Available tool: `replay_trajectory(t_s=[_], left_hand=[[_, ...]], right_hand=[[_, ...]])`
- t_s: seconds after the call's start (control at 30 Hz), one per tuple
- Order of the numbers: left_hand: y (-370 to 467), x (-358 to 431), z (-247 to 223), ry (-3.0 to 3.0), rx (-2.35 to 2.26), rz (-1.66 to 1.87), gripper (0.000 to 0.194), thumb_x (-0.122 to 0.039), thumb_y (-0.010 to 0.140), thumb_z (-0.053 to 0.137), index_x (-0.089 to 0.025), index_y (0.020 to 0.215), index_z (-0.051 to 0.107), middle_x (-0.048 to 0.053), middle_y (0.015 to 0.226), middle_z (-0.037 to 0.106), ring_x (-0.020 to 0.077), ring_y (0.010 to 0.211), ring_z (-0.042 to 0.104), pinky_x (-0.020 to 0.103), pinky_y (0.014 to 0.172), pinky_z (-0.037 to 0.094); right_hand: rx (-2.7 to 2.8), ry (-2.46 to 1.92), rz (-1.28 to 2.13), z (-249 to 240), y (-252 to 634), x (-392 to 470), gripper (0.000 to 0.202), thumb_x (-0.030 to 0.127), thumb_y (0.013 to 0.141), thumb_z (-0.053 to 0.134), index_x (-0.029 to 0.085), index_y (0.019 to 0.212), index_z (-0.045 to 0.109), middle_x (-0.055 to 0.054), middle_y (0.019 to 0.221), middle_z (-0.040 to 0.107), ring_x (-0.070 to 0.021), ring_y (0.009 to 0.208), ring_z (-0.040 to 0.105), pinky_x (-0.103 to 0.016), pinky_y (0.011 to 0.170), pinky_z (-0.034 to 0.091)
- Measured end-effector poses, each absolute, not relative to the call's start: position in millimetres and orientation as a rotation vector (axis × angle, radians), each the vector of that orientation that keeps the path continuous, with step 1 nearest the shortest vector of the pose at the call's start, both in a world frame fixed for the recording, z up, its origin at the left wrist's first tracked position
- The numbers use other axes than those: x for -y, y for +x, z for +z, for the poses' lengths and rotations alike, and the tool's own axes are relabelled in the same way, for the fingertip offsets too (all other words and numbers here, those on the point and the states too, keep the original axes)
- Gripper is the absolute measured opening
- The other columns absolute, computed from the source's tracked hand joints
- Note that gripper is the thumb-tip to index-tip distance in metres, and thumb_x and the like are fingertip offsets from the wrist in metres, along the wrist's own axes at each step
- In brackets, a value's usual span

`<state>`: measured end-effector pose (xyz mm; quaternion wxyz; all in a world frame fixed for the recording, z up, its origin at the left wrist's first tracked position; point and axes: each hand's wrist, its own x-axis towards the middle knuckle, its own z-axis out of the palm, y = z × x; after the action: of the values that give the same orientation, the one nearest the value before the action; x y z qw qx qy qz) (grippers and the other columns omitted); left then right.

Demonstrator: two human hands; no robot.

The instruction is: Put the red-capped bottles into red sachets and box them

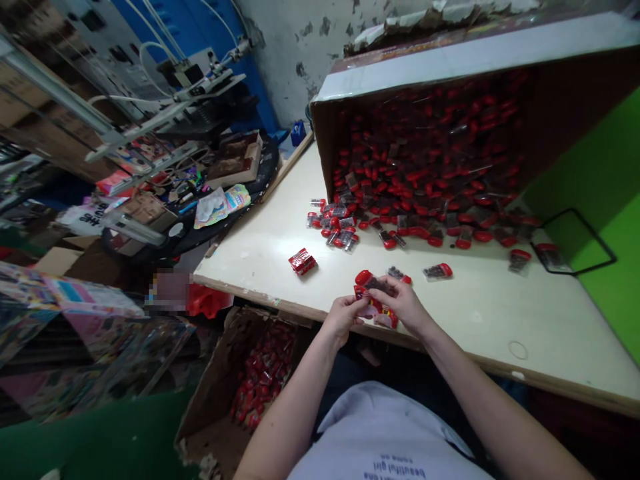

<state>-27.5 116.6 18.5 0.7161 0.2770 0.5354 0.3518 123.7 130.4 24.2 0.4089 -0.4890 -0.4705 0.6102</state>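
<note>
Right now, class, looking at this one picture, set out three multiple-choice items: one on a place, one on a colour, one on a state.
1. Where does the single folded red packet lie?
A. on the table, left of the hands
B. inside the tipped box
C. on the floor

2. What colour is the wall panel at the right?
A. blue
B. green
C. white

3. How does the big cardboard box on the table stand?
A. upright and closed
B. flattened
C. tipped on its side, packets spilling out

Answers: 1 A, it lies alone on the tabletop; 2 B, the panel is bright green; 3 C, its open mouth faces the table, with red-capped packets strewn before it.
</note>
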Motion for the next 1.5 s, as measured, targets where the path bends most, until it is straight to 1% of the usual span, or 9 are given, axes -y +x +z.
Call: replay_trajectory(t_s=[0.2,0.27,0.5,0.67,0.87,0.97,1.1,1.27,1.5], left_hand=[[-28,-121,15,0.512,-1.220,0.893,0.034,-0.038,0.054,0.078,-0.013,0.074,0.071,0.008,0.071,0.067,0.0129,0.063,0.056,0.025,0.060,0.033],[-29,-126,17,0.434,-1.239,0.957,0.034,-0.036,0.052,0.079,-0.013,0.075,0.070,0.008,0.071,0.067,0.0124,0.064,0.055,0.024,0.060,0.031],[-27,-142,36,0.228,-1.219,1.081,0.033,-0.035,0.049,0.081,-0.015,0.070,0.065,0.004,0.070,0.066,0.0121,0.063,0.053,0.027,0.062,0.031],[-19,-140,42,0.093,-1.137,1.090,0.034,-0.039,0.051,0.081,-0.017,0.072,0.064,0.002,0.072,0.065,0.0120,0.066,0.053,0.026,0.061,0.030],[-15,-134,45,0.026,-1.103,1.064,0.033,-0.039,0.054,0.080,-0.018,0.074,0.064,0.000,0.071,0.064,0.0121,0.068,0.053,0.026,0.061,0.030],[-14,-132,45,0.000,-1.077,1.068,0.032,-0.039,0.054,0.080,-0.018,0.074,0.065,0.001,0.072,0.064,0.0130,0.070,0.054,0.026,0.062,0.031],[-8,-129,43,0.061,-1.038,1.102,0.031,-0.039,0.058,0.078,-0.018,0.077,0.065,0.004,0.083,0.067,0.0148,0.076,0.055,0.026,0.062,0.032],[-4,-124,40,0.134,-1.049,1.119,0.031,-0.040,0.060,0.077,-0.018,0.078,0.065,0.004,0.082,0.066,0.0142,0.076,0.055,0.027,0.065,0.033],[-7,-117,36,0.303,-1.118,1.106,0.030,-0.041,0.063,0.074,-0.018,0.080,0.066,0.005,0.082,0.068,0.0152,0.076,0.055,0.028,0.066,0.030]], right_hand=[[1.138,-1.234,1.364,20,127,-137,0.028,0.042,0.075,0.066,0.019,0.091,0.062,-0.002,0.084,0.066,-0.0172,0.077,0.061,-0.032,0.074,0.050],[1.075,-1.265,1.283,18,133,-135,0.030,0.042,0.075,0.066,0.019,0.094,0.063,-0.002,0.087,0.066,-0.0170,0.078,0.060,-0.033,0.077,0.049],[1.171,-1.397,1.170,22,142,-104,0.035,0.046,0.076,0.064,0.020,0.099,0.063,-0.005,0.087,0.068,-0.0203,0.076,0.062,-0.033,0.072,0.051],[1.299,-1.508,1.076,31,125,-91,0.028,0.045,0.076,0.063,0.023,0.094,0.062,-0.002,0.076,0.069,-0.0193,0.064,0.064,-0.030,0.063,0.051],[1.312,-1.587,0.933,32,119,-91,0.026,0.045,0.078,0.060,0.024,0.093,0.062,-0.002,0.072,0.069,-0.0185,0.059,0.064,-0.028,0.060,0.050],[1.300,-1.607,0.924,30,121,-90,0.026,0.046,0.077,0.060,0.024,0.093,0.062,-0.002,0.072,0.069,-0.0194,0.061,0.065,-0.028,0.061,0.050],[1.312,-1.584,0.976,24,118,-87,0.026,0.048,0.078,0.059,0.026,0.092,0.061,0.000,0.067,0.068,-0.0201,0.060,0.065,-0.031,0.062,0.051],[1.273,-1.537,1.070,17,116,-86,0.035,0.054,0.076,0.058,0.023,0.092,0.063,0.000,0.065,0.067,-0.0201,0.058,0.063,-0.031,0.057,0.052],[1.349,-1.528,1.086,14,118,-87,0.039,0.053,0.079,0.056,0.018,0.094,0.064,-0.002,0.070,0.068,-0.0178,0.060,0.062,-0.029,0.061,0.051]])
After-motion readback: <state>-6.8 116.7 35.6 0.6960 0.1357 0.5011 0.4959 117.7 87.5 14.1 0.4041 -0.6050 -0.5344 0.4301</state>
